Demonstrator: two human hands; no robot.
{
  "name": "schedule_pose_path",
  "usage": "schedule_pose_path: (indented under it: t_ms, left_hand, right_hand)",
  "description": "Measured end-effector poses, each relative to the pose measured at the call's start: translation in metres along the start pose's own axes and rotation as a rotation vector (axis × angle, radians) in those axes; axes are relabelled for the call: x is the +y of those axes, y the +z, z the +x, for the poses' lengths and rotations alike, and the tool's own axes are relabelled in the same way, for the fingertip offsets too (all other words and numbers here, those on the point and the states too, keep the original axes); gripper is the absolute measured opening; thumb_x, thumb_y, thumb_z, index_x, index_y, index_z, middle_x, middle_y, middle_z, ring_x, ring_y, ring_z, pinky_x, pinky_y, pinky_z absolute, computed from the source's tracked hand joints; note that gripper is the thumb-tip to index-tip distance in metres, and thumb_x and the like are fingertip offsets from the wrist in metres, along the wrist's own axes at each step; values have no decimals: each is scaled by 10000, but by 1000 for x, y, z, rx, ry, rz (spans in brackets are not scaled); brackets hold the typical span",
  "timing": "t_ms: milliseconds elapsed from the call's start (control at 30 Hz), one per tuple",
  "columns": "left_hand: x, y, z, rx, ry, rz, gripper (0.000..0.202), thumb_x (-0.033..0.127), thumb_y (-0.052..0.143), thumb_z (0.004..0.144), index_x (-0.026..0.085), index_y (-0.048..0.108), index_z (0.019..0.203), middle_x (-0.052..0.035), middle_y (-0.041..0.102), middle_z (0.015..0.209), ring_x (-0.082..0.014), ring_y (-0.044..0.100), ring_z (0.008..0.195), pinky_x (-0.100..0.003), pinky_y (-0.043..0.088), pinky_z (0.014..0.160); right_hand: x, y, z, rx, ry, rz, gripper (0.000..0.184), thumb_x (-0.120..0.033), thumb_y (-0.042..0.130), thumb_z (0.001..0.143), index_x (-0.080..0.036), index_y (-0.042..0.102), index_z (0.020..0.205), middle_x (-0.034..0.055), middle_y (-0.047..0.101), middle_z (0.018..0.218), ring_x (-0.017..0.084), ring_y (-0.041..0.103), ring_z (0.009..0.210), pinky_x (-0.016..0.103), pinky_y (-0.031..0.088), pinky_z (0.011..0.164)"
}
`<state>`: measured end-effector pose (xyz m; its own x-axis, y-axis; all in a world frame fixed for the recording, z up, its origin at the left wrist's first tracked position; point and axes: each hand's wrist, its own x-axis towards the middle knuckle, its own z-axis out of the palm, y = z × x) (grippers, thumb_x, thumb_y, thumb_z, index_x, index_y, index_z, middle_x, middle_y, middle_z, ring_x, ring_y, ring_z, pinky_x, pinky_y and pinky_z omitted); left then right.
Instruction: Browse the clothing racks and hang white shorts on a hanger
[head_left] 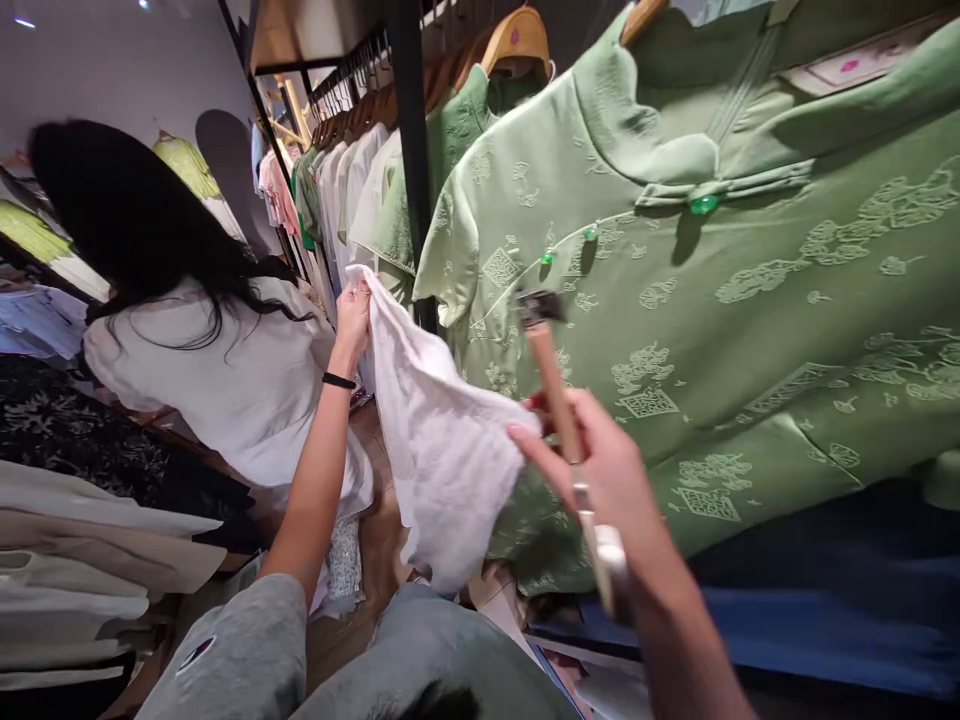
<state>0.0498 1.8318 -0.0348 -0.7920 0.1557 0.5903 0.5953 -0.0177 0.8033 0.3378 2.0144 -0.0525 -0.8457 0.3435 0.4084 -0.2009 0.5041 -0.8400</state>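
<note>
A white cloth (454,430) hangs stretched between my two hands in front of a pale green embroidered garment (660,290). My left hand (354,312) pinches its upper left corner. At its right edge, the thumb and fingers of my right hand (600,455) are closed on the cloth. A stick-like tool (553,380) with a tan handle, a dark head and a metal fitting lies along my right hand; blur hides its exact kind and how it is held. Green bead buttons (703,205) run along the garment's front.
A person in a white top (225,370) stands close on the left, back turned. Hanging clothes (352,190) line a rack with a black post (411,150). Folded or stacked garments (75,560) are at lower left, and dark blue fabric (810,610) lies at lower right.
</note>
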Motion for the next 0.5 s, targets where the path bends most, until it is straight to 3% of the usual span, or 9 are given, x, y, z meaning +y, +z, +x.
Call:
schedule_pose_path:
  t_ms: [100,233,367,500]
  left_hand:
    - [-12,-12,14,-18,40,-85,626,804,604,696,184,526,731,30,516,657,-80,427,593,-215,381,567]
    - [-6,-21,15,-284,130,-87,553,711,674,721,177,536,684,31,478,641,-89,402,595,-226,339,562]
    - [19,-22,0,-510,204,-60,485,624,660,789,165,550,678,21,480,653,-101,417,619,-229,342,587]
    - [46,-14,-33,-655,225,-128,445,561,603,862,166,506,683,22,457,673,-101,403,646,-223,349,615]
  right_hand:
    - [3,-25,1,192,47,-48,401,-468,752,725,-205,636,1003,37,627,865,151,549,700,274,455,612]
    - [-1,-42,-14,303,170,-84,503,-486,795,656,-221,671,1065,40,613,863,140,515,698,288,438,641]
    - [-7,-45,-52,327,339,-146,573,-507,801,631,-224,686,1115,29,592,841,148,506,723,276,422,641]
    - [-6,-39,-108,254,489,-116,668,-570,770,666,-231,647,1228,7,594,783,143,502,664,251,424,585]
